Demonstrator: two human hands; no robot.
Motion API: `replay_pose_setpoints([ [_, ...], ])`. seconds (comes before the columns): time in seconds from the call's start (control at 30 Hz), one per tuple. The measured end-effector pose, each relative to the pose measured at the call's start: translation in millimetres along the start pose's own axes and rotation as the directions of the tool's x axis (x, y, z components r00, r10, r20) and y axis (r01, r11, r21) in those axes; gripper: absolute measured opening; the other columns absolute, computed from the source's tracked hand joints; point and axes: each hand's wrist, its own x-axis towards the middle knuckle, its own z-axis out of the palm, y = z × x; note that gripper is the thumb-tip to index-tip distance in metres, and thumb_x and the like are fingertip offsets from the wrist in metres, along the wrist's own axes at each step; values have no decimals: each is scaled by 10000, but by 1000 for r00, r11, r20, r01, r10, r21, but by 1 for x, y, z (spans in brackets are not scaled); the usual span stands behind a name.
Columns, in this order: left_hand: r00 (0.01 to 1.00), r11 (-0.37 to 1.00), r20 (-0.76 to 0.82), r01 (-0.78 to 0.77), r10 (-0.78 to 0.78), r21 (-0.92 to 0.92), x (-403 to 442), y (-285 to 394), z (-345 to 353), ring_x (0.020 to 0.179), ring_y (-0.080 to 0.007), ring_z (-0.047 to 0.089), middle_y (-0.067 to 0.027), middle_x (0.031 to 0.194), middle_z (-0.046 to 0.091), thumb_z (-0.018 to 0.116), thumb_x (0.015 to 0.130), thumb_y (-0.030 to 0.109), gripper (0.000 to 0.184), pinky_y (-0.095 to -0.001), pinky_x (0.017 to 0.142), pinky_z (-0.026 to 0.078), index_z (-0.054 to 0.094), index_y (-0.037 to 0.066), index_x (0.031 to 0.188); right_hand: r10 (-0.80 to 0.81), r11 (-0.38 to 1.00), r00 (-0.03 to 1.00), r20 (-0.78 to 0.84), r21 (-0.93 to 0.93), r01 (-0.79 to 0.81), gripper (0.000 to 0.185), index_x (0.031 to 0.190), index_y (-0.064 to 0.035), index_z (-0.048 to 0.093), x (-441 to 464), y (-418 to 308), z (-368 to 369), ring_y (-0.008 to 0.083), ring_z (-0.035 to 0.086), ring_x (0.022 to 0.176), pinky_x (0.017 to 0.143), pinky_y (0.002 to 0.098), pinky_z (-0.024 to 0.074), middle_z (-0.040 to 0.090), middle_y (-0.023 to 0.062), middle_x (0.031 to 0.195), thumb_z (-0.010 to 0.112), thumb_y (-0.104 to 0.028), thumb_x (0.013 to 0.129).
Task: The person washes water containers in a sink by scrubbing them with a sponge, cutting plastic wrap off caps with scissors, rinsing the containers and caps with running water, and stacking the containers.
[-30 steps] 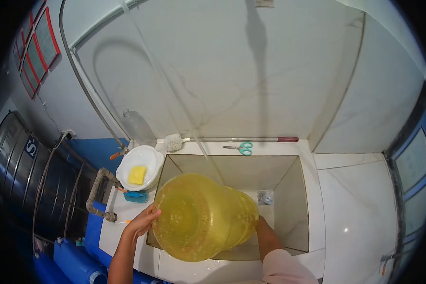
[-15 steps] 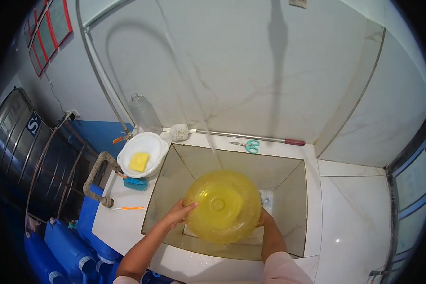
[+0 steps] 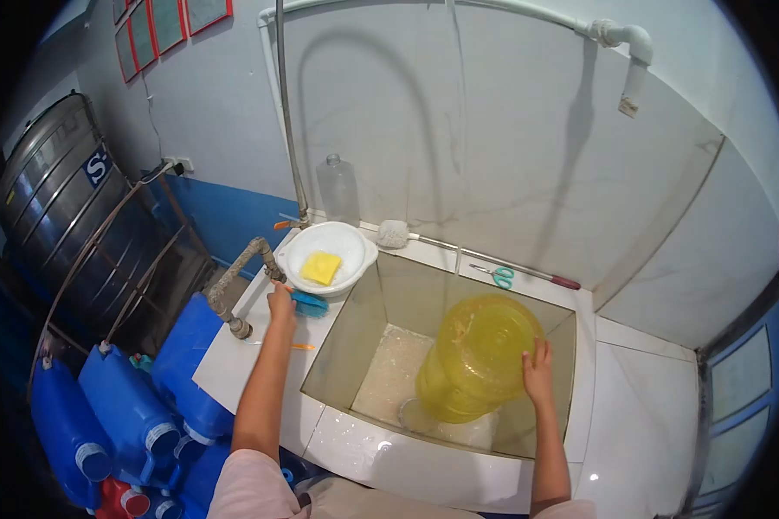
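A large translucent yellow water jug (image 3: 480,359) leans in the tiled sink (image 3: 342,346), its broad round end facing up and its lower part by the sink floor. My right hand (image 3: 538,372) rests against the jug's right side with fingers extended. On the left counter, my left hand (image 3: 280,301) is closed at the handle end of a blue brush (image 3: 310,304). My fingers hide most of that handle. A bit of orange shows beside them. Just behind is a white basin (image 3: 361,266) of suds holding a yellow sponge (image 3: 321,268).
A thin water stream (image 3: 457,259) falls at the sink's back edge. Along the back ledge lie a long-handled white brush (image 3: 394,233) and green-handled scissors (image 3: 501,277). An orange toothbrush (image 3: 301,347) and an upright pipe (image 3: 221,303) occupy the left counter. Blue containers (image 3: 130,415) crowd below.
My left hand has left the jug and reached to the blue brush. The jug has tilted and shifted right, with my right hand still against it. The camera view has turned left.
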Motion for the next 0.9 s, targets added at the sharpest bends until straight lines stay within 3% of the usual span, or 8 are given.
replay_pose_setpoints([
  [0.23, 870, 894, 370, 411, -326, -179, 64, 10, -17, 481, -129, 479, -44, 576, 490, 457, 944, 253, 309, -238, 447, 453, 534, 45, 729, 8, 995, 996, -86, -95, -16, 497, 1339, -14, 366, -53, -25, 7, 424, 247, 1313, 1068, 476, 244, 194, 282, 1434, 473, -239, 910],
  [0.4, 884, 579, 424, 453, -196, -678, 64, 46, -12, 691, -187, 566, -75, 750, 551, 424, 944, 159, 170, -325, 712, 540, 505, 54, 837, -159, 899, 986, -45, -420, 126, 547, 1301, 89, 358, -61, -49, 20, 397, 267, 1310, 1070, 467, 243, 260, 280, 1405, 446, -266, 894],
  [0.47, 891, 714, 453, 296, 33, -635, 14, 23, 2, 695, -177, 570, -71, 740, 549, 409, 940, 147, 171, -291, 695, 526, 503, 74, 817, -207, 840, 976, -67, -523, 142, 502, 1228, 94, 437, -61, -65, 22, 394, 336, 1266, 1032, 459, 300, 357, 267, 1346, 471, -256, 870],
  [0.53, 746, 866, 664, -365, 53, 341, -73, -25, 22, 830, -179, 580, -117, 897, 588, 400, 951, 353, 354, -292, 731, 489, 553, 40, 1009, -256, 771, 963, -86, -619, 150, 463, 1155, 99, 515, -56, -93, 14, 392, 406, 1222, 993, 452, 357, 455, 254, 1287, 495, -246, 846],
  [0.6, 585, 809, 810, -464, -26, 362, -158, -78, 44, 1176, -320, 436, -221, 1203, 482, 507, 897, 381, 429, -441, 971, 362, 544, 38, 1153, 27, 814, 938, 345, -552, 180, 367, 960, 50, 614, -32, -138, -9, 424, 578, 942, 817, 483, 464, 583, 269, 1086, 532, -276, 813],
  [0.73, 610, 418, 747, -771, 263, 481, -244, -104, 58, 1141, -466, 415, -327, 1313, 307, 616, 768, 534, 801, -488, 958, 375, 357, 37, 1341, -309, 927, 922, 231, -143, 347, 291, 743, 46, 621, 100, -164, 38, 381, 619, 717, 680, 458, 486, 613, 266, 769, 511, -222, 772],
  [0.83, 586, 427, 795, -766, 156, 481, -221, -92, 66, 1143, -478, 412, -302, 1335, 298, 634, 741, 554, 885, -493, 956, 379, 295, 35, 1373, -49, 845, 872, 487, 486, -224, 189, 793, 74, 619, 163, -208, 50, 248, 655, 665, 611, 345, 539, 647, 184, 745, 481, -55, 789],
  [0.9, 381, 483, 911, -835, 160, 264, -184, -106, 78, 1170, -491, 393, -295, 1371, 268, 601, 754, 580, 874, -478, 965, 379, 291, 62, 1386, -4, 857, 824, 566, 427, -290, 157, 793, 85, 606, 171, -222, 39, 239, 655, 657, 588, 325, 543, 638, 176, 730, 476, 3, 768],
])
